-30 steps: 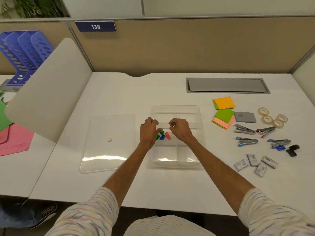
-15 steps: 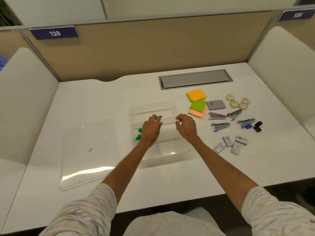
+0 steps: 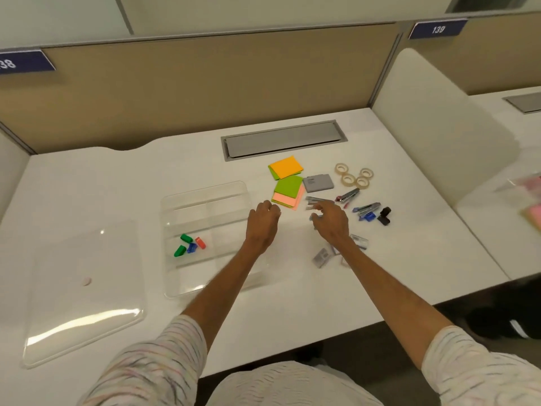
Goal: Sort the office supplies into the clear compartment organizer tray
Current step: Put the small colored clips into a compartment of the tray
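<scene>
Neither hand held anything. The left hand [image 3: 263, 222] hung with fingers loosely curled just past the right rim of the tray [image 3: 202, 190]. The right hand [image 3: 329, 221] was spread and relaxed over the nearest staplers [image 3: 367, 209]; blur hid whether its fingertips touched one.

The tray sat mid-desk, its lid [image 3: 85, 317] flat to the left and close to the front edge. Four coloured bits [image 3: 190, 246], two green, one blue and one red, lay together in a left compartment; the other compartments looked bare.

The remaining supplies were bunched right of the tray:
- Notes [image 3: 285, 168] lay farthest back, with a grey box [image 3: 318, 183] and tape rolls [image 3: 354, 177] beside them.
- Staplers and a black piece [image 3: 385, 215] came nearer.
- Staple boxes [image 3: 323, 257] lay nearest, partly under the right forearm.

Bare desk [image 3: 292, 297] stretched between the forearms to the front edge, and more lay behind the tray up to the grey hatch [image 3: 281, 140]. On the right, a divider [image 3: 424, 136] closed off the desk just beyond the supplies.
</scene>
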